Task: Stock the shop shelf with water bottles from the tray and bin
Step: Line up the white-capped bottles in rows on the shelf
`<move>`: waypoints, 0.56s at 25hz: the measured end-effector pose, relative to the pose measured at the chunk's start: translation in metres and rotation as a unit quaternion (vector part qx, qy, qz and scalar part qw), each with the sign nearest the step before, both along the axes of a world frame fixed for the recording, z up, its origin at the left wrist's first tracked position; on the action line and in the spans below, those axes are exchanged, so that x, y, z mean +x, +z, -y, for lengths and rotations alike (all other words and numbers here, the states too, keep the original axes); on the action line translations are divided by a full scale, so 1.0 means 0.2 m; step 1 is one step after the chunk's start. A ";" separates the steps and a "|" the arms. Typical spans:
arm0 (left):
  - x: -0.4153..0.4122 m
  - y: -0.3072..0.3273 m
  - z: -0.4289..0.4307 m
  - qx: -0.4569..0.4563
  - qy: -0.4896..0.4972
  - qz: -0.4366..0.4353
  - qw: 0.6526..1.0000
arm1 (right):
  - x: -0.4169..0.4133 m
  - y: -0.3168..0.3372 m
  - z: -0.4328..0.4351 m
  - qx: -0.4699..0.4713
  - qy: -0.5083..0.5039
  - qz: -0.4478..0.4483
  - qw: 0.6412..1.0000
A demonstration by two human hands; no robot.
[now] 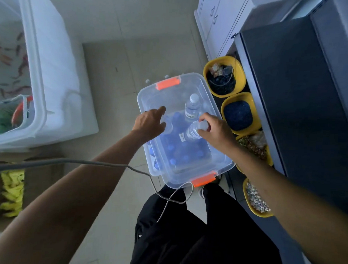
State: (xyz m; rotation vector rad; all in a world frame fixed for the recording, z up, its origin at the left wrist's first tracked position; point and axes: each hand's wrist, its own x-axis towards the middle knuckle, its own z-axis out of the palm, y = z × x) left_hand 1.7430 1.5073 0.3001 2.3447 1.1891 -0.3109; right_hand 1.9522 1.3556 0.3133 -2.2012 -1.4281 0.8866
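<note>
In the head view the right hand (215,131) has its fingers and thumb curled tightly round the neck of a clear water bottle (190,133), just under the white cap. The bottle leans, its base pointing down into the bin. The left hand (149,122) reaches in from the other side with the index finger stretched forward and the other fingers bent down over a second bottle top (168,126). The hand hides that contact, so I cannot tell whether it grips the bottle or only touches it.

Both hands are inside a clear plastic bin (138,100) with orange latches (168,83) at its two ends. It stands on the tiled floor. An upright bottle (192,108) with a white cap stands near the far right of the bin, just beyond the right hand. Lower down lies a layer of blue-capped bottles (173,161), blurred through the plastic.

To the right, touching or just beside the bin, a row of yellow bowls (239,112) holds dark and mixed grains on the bottom level of a dark shelf unit (298,96). To the left is a large white tub (43,68) holding small orange fish. A grey cable (109,165) crosses over the left forearm and the bin's near corner. Black trousers (185,231) fill the lower centre.
</note>
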 end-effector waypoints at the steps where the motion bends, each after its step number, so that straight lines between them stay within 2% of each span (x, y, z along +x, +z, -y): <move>1: -0.03 0.06 0.00 0.008 0.002 0.017 1.000 | 0.01 0.05 0.02 0.016 -0.004 -0.016 1.000; 5: -0.05 0.44 -0.03 0.044 -0.008 0.095 0.994 | -0.01 0.34 0.06 0.111 -0.023 -0.048 0.992; 8: 0.00 0.84 -0.04 0.054 -0.058 0.175 0.981 | -0.02 0.68 0.09 0.198 -0.039 -0.053 0.978; 12: 0.15 1.32 -0.07 0.098 -0.192 0.266 0.940 | 0.09 1.13 0.17 0.289 -0.077 -0.066 0.952; 14: 0.27 1.54 -0.07 0.146 -0.263 0.287 0.910 | 0.20 1.36 0.22 0.326 -0.087 -0.039 0.941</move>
